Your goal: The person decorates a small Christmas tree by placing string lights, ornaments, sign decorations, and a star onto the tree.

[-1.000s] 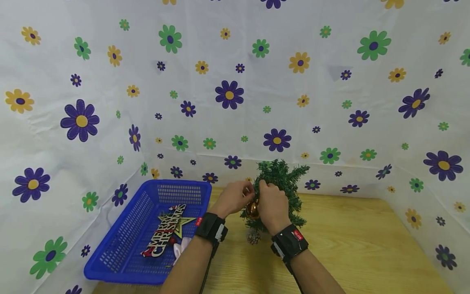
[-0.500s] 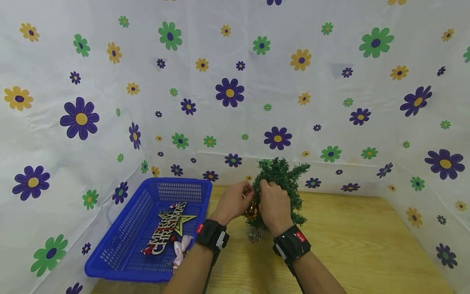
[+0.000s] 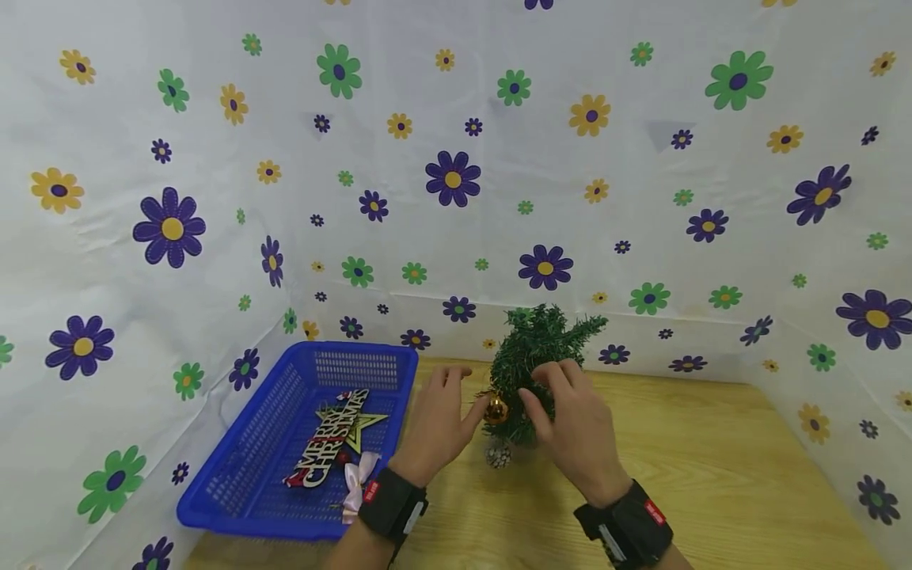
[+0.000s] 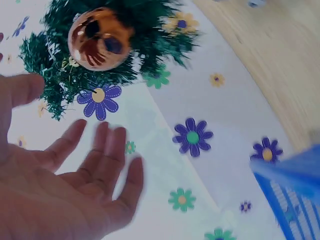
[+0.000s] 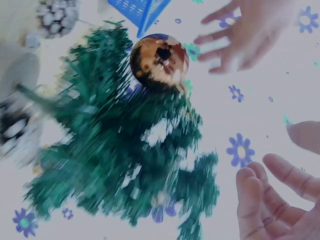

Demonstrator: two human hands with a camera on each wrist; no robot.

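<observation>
A small green artificial Christmas tree (image 3: 530, 356) stands on the table in the head view. On its left side hangs a shiny gold ball ornament (image 3: 496, 409), also large in the left wrist view, where the ball (image 4: 100, 39) rests against the branches. A frosted pine cone (image 3: 498, 454) is low at the tree's front. My left hand (image 3: 438, 423) is left of the ball, fingers spread and holding nothing. On the tree's right front side is my right hand (image 3: 579, 423), its fingers loosely bent and apart from the ball; the right wrist view shows nothing in its grasp.
A blue plastic basket (image 3: 235, 443) stands left on the wooden table (image 3: 684, 459). In it lie a "Merry Christmas" sign (image 3: 331, 443), a gold star (image 3: 366, 427) and a pink bow (image 3: 359, 483). Flower-printed white cloth (image 3: 399, 229) surrounds the table at the back and sides.
Both hands, earlier close together with fingertips at the branch above the gold ball, have drawn apart and back toward me. The ball now hangs on the tree without a hand on it.
</observation>
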